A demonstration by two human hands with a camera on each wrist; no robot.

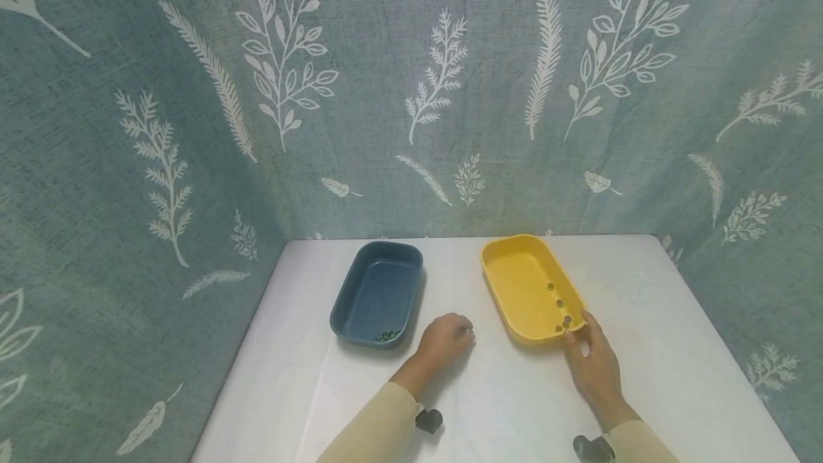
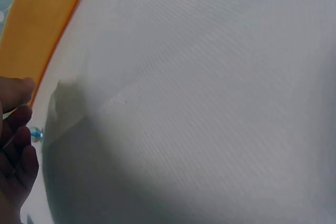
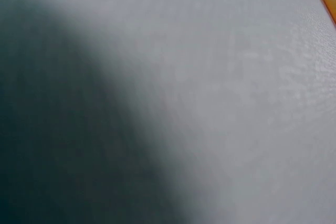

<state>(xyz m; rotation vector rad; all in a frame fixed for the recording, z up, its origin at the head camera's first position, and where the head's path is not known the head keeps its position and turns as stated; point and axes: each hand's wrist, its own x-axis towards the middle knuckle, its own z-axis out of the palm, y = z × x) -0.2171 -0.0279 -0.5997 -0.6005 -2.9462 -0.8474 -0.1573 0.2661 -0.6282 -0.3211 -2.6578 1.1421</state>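
In the head view, my left hand (image 1: 445, 343) hangs between the two trays, fingers curled. The left wrist view has a small clear marble with blue in it (image 2: 36, 134) at those fingertips, partly hidden by them. My right hand (image 1: 594, 366) grips the near right corner of a yellow tray (image 1: 517, 284) with thumb and forefinger. Inside that tray, several small greyish marbles (image 1: 559, 303) lie along the right side and near corner. To the left stands a dark blue tray (image 1: 382, 291), with several green marbles (image 1: 388, 336) gathered at its near end.
Both trays stand on a white table (image 1: 501, 399). Grey-green cloth (image 1: 360, 106) with white leaf prints hangs behind the table and along both sides. In the right wrist view a dark blur covers the left part, and only a corner of the yellow tray shows.
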